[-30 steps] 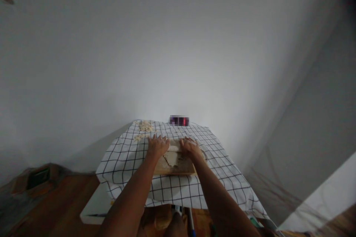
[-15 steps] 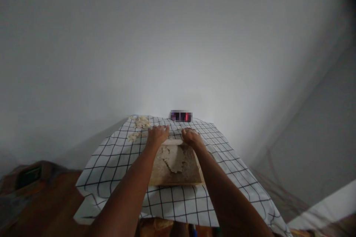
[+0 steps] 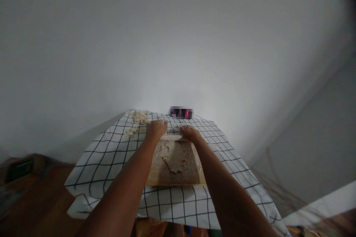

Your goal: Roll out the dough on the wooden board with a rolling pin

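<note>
There were two hands, the left hand point(image 3: 156, 128) and the right hand point(image 3: 189, 133). There was one wooden board point(image 3: 174, 177), one flat dough sheet point(image 3: 174, 155), one rolling pin point(image 3: 172, 137), one checked cloth point(image 3: 111, 155) and two little piles of dough bits point(image 3: 139, 117).

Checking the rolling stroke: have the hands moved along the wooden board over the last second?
Yes. Both the left hand and right hand have slid away from the person, from mid-board to the far edge of the wooden board, uncovering the dough.

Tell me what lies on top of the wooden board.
On the wooden board lies a ragged sheet of flattened dough. At the far edge, both hands, left hand and right hand, cover whatever they press there.
</note>
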Motion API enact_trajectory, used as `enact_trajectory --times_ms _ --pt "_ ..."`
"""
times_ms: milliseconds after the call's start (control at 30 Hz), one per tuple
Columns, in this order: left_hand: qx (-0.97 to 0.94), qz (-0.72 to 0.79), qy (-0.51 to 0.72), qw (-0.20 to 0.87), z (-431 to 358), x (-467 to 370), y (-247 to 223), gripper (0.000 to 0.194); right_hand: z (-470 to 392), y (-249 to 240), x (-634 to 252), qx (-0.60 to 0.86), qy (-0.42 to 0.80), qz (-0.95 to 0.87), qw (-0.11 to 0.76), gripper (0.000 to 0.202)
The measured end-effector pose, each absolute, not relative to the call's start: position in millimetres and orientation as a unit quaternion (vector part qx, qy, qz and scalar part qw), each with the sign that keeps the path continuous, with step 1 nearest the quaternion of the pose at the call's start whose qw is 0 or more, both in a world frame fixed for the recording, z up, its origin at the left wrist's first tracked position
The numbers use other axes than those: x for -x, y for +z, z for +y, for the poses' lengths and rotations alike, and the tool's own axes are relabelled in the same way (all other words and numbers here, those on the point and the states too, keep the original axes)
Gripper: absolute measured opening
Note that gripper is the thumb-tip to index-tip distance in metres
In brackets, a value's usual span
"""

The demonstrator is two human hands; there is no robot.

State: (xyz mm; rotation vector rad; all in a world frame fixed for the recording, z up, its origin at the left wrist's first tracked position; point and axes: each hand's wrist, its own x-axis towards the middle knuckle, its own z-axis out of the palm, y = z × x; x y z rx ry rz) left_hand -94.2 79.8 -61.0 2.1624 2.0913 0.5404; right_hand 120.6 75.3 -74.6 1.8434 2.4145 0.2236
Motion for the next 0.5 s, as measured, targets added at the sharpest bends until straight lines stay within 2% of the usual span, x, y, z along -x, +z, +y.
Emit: enact_trajectory --times_ms 233,400,500 --pt "-0.706 0.688 0.164 0.027 44 95 -66 0.054 31 -70 -118 -0.607 0.11 0.787 0.027 0.042" --pt "-0.73 0.654 0.192 -0.052 8 96 -71 0.047 5 -60 -114 -0.619 0.101 0.779 0.023 0.04" --pt "-0.729 0.652 0.198 -0.064 -9 96 -73 0.046 -8 -57 -112 -0.63 0.076 0.772 0.037 0.039"
